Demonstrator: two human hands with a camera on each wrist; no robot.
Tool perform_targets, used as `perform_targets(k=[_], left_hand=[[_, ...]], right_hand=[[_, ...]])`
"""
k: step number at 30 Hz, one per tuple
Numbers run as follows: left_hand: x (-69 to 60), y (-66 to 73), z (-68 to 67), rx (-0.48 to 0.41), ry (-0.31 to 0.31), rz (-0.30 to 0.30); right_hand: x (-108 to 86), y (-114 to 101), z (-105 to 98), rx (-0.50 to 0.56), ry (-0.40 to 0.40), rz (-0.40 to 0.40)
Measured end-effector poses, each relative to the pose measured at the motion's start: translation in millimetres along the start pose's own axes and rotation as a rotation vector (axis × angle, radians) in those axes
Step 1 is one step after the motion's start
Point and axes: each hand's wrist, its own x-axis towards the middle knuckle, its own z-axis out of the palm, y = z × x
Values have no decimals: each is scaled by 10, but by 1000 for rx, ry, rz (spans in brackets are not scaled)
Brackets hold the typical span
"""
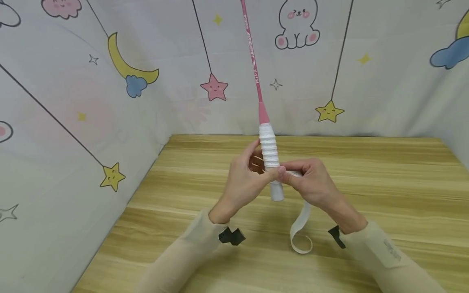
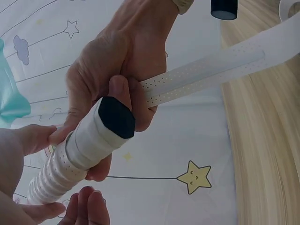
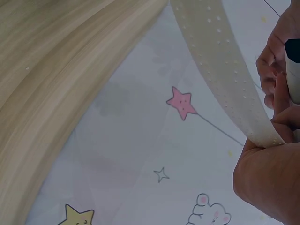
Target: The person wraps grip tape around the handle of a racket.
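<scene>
The left hand [image 1: 239,179] holds the ribbed handle [image 1: 269,148] at the head view's centre, seemingly by thumb and half-hidden fingers; the right hand [image 1: 318,185] pinches white tape [image 2: 197,77] (tail curling lower centre); a pink shaft [image 1: 253,57] rises upper centre.

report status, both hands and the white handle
Left hand gripping handle; right hand pinching white tape, loose end hanging. Handle ridged above, smooth at lower end. Nothing visibly in the way.
</scene>
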Motion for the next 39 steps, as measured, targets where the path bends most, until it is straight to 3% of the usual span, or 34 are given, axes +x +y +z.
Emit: perform_targets(k=[4, 11, 18, 25, 33, 39], left_hand=[[2, 2, 50, 43, 79, -2], [18, -12, 75, -7, 154, -45], [11, -34, 51, -57, 141, -41], [6, -60, 26, -105, 111, -43], [-3, -64, 4, -113, 109, -50], [-3, -55, -10, -140, 111, -42]], right_hand=[[4, 15, 49, -2, 39, -17], [10, 16, 65, -50, 61, -6], [9, -11, 16, -101, 20, 33], [6, -19, -29, -71, -44, 52], [-3, -58, -28, -144, 49, 92], [0, -74, -47, -124, 35, 101]])
